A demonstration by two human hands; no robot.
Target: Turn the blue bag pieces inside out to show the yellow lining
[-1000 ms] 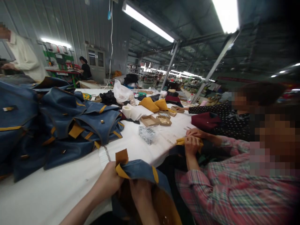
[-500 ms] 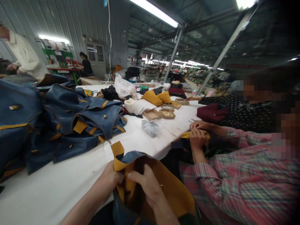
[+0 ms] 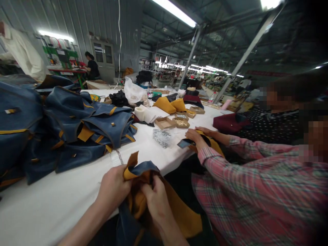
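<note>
Left hand (image 3: 114, 186) grips one yellow-lined blue bag (image 3: 138, 205) (right hand (image 3: 156, 198) inside, hold unclear).

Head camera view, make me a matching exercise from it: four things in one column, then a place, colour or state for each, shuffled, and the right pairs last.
Things
1. Left hand
2. Pile of bags
3. Plastic bag of silvery bits
4. Nearest co-worker's sleeve

Matches
A. Checked, mostly pink
B. On the white table, nearer than the cardboard boxes
C. Gripping the edge of a blue and yellow bag
D. Blue with yellow trim

Pairs: 1-C, 2-D, 3-B, 4-A
</note>
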